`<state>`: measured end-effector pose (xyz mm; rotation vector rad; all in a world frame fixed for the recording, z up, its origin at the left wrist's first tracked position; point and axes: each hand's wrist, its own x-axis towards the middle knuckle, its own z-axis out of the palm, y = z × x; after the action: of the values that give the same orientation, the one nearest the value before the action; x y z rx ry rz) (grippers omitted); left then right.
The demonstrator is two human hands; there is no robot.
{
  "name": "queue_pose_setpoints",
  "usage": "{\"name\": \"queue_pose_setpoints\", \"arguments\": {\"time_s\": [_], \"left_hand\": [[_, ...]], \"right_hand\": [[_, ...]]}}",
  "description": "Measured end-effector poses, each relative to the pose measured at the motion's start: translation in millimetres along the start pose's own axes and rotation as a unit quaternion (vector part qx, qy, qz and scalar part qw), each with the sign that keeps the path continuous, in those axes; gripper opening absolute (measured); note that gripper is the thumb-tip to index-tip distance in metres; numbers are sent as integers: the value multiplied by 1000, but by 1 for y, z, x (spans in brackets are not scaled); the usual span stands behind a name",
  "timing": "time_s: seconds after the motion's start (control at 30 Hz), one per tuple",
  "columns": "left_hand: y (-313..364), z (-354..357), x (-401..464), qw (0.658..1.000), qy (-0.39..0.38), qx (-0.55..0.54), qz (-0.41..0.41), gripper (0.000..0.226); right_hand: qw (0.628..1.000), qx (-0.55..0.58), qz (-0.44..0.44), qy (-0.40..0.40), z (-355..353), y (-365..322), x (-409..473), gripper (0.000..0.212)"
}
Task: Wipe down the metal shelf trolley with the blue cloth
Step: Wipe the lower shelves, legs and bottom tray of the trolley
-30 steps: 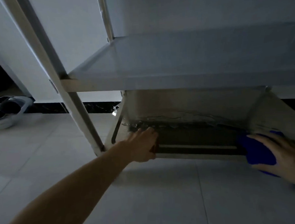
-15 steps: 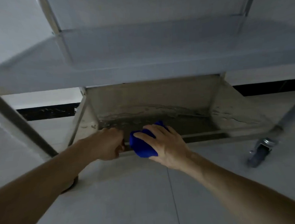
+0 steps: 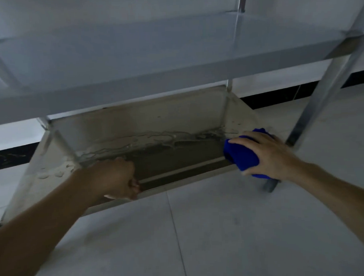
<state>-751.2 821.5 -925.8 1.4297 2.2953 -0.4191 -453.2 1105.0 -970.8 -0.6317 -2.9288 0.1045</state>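
The metal shelf trolley fills the view. Its middle shelf point(image 3: 173, 54) spans the top, and the bottom tray point(image 3: 147, 122) below it has wet, streaked walls. My left hand point(image 3: 116, 178) grips the tray's front rim near the left end. The bunched blue cloth point(image 3: 241, 156) sits at the right end of that rim, and my right hand point(image 3: 267, 153) holds it there, fingers spread over the top and thumb under it.
A metal upright leg point(image 3: 329, 85) of the trolley rises just right of my right hand. Pale floor tiles point(image 3: 202, 231) lie in front. A white wall with a dark skirting strip point(image 3: 279, 96) runs behind the trolley.
My right hand has slid the blue cloth along the front rim, from beside my left hand to the tray's right end. The left hand keeps its grip on the rim.
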Motion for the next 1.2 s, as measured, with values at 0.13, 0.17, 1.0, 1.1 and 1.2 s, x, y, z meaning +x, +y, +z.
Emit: {"name": "queue_pose_setpoints", "arguments": {"time_s": [0.13,0.17,1.0,1.1,1.2], "left_hand": [[50,-14,17,995,57,-67,53,37],[59,-18,20,994,61,-73,56,36],[106,30,51,936,314,-154,49,44],[105,30,50,937,318,-137,49,42],[106,27,46,939,319,-118,53,44]], "right_hand": [[998,3,-44,42,6,-41,8,96],[996,5,-64,57,9,-55,11,94],[998,31,-24,39,9,-32,-1,99],[992,22,-116,54,19,-44,8,99],[990,18,-136,27,10,-14,6,98]]}}
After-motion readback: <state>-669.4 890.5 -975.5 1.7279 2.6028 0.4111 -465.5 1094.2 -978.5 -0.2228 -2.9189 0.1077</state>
